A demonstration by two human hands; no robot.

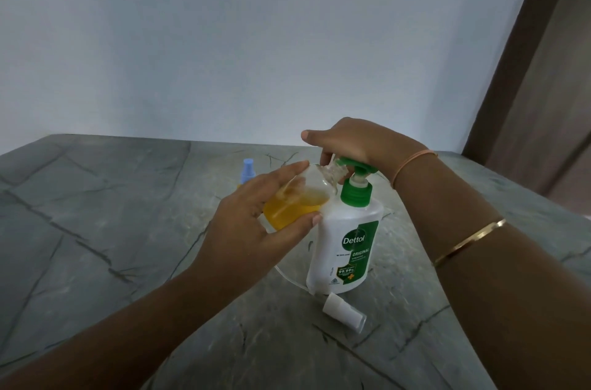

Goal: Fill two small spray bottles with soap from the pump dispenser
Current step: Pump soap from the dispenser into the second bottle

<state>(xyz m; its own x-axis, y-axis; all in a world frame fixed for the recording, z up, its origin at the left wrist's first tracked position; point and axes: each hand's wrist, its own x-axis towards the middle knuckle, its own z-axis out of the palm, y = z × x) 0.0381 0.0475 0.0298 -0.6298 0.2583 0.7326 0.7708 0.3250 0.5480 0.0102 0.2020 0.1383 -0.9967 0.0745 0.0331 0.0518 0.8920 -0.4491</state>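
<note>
Grey stone-pattern bench [128, 229] against a plain pale wall, door frame at far right. Left hand [256, 223] wraps a small clear bottle [300, 197], tilted, open neck aimed right and up at the pump spout; bottle is roughly half full of yellow soap. Fingers curled around the body, thumb near the bottom edge. Right hand [348, 146] sits on top of the green pump head [355, 165], palm pressing down, fingers bent over toward the bottle neck, holding nothing else. Bottle mouth is touching or just beside the spout; can't tell whether soap is flowing. White soap dispenser [348, 245] stands upright on the bench, just right of the held bottle. Near side, just in front of the dispenser: a white spray cap [343, 309] lying on its side, thin tube [287, 277] trailing left. Far left behind the left hand: second bottle with blue cap [248, 170], upright, mostly hidden.

Step in hand: pumping soap into an uncapped bottle. Next likely needs more pumps with the mouth kept under the spout, then levelling the bottle and fitting the white cap. Blue-capped one looks done; contents not visible.
</note>
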